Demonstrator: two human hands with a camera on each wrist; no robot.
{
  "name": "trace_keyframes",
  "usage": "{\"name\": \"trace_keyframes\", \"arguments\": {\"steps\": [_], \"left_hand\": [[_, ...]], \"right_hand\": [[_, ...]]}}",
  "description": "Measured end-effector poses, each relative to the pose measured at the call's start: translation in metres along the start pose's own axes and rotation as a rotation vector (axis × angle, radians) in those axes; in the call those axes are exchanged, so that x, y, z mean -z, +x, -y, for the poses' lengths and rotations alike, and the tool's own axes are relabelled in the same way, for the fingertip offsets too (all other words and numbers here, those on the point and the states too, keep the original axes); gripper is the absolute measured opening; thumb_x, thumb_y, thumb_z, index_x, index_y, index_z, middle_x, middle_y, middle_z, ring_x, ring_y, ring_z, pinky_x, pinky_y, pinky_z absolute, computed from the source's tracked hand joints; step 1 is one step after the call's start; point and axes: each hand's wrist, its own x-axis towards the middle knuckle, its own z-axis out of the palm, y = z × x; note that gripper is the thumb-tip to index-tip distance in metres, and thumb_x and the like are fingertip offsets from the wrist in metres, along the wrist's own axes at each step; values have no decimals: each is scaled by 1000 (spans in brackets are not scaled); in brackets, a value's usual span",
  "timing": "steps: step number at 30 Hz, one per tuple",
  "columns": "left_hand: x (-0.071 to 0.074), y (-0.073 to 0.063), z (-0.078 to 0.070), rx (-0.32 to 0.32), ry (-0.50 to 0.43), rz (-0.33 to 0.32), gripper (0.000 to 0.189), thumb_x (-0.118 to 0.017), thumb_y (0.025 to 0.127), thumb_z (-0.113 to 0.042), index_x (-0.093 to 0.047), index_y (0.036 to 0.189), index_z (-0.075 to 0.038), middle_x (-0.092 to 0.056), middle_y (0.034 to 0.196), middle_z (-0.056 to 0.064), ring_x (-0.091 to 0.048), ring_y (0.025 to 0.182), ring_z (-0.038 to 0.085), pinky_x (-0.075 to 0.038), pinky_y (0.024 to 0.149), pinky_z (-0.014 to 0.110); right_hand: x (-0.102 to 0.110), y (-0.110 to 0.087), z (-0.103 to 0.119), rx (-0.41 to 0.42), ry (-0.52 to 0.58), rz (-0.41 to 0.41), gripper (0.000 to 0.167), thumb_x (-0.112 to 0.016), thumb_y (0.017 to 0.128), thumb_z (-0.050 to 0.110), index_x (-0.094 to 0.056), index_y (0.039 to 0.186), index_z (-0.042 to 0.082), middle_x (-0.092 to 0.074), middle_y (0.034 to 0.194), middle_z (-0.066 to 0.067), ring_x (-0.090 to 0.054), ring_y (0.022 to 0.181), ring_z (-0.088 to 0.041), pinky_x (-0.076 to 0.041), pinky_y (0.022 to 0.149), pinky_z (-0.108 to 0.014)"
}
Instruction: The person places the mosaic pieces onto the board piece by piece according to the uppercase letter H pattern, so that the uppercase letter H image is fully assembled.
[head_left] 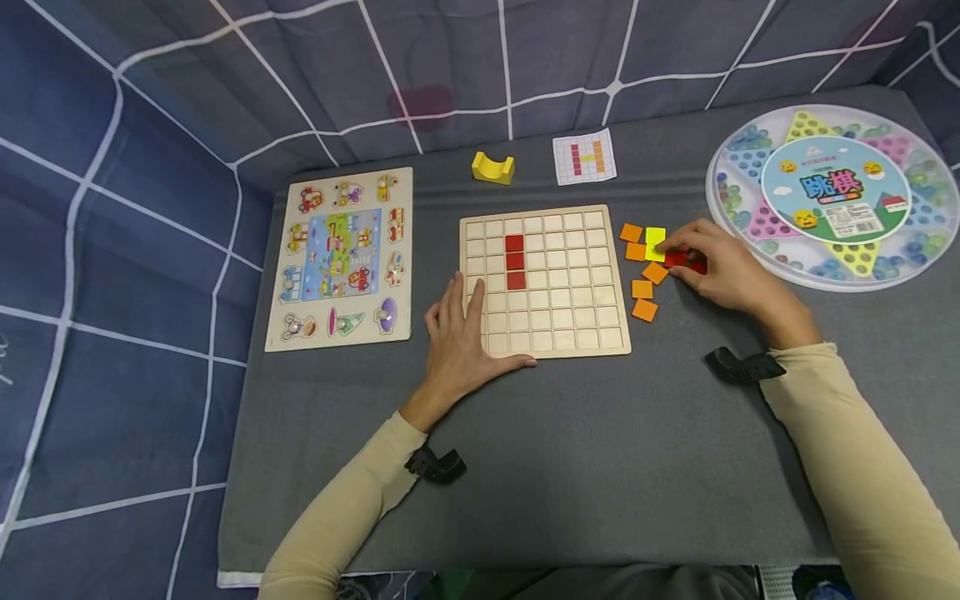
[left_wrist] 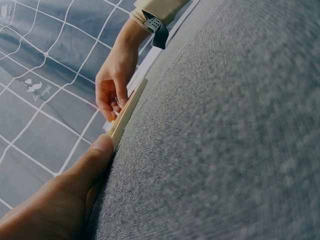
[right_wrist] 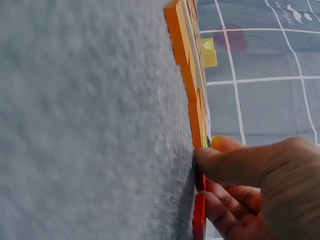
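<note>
A wooden grid board (head_left: 558, 321) lies flat with three red tiles (head_left: 515, 260) in one column. My left hand (head_left: 459, 342) rests at its lower left corner, fingers spread along the left side and thumb along the near edge. In the left wrist view, the left thumb (left_wrist: 95, 157) presses the board's edge. To the right of the board, my right hand (head_left: 720, 262) pinches a red tile (right_wrist: 200, 181) between thumb and fingers. Another red tile (right_wrist: 199, 215) lies by its fingers. Yellow tiles (head_left: 655, 236) and several orange tiles (head_left: 642, 289) lie beside that hand.
A pattern card (head_left: 584, 157) and a yellow curved block (head_left: 492, 168) sit behind the board. At left lies a wooden picture puzzle (head_left: 390, 250) with knobbed pieces. A round Chinese checkers set (head_left: 836, 200) stands at the back right, close to the right hand.
</note>
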Motion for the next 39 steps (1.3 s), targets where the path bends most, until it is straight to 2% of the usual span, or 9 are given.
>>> {"name": "trace_keyframes", "arguments": {"steps": [8,18,39], "left_hand": [[1,-1,-1,5,1,4,134,-79,53,-76,-26,155,-7,-19,160,23,-19,148,34,-22,106,57],[0,0,-1,-1,10,-5,135,-79,52,-77,-27,154,-6,-20,159,24,-20,148,34,-23,104,57],[0,1,0,-5,-9,-1,133,-79,53,-76,-27,154,-7,-18,160,24,-18,148,35,-21,104,57]], "right_hand": [[-1,-3,1,-38,-11,-19,33,-70,83,-7,-67,115,0,-57,110,-17,-53,94,-28,-35,79,-34],[-5,0,0,-14,-15,-46,29,-70,85,-5,-68,112,2,-60,102,-13,-51,84,-18,-35,71,-21],[-4,0,1,-4,-20,-61,26,-71,85,-3,-69,111,2,-62,101,-13,-52,83,-20,-34,70,-21]]}}
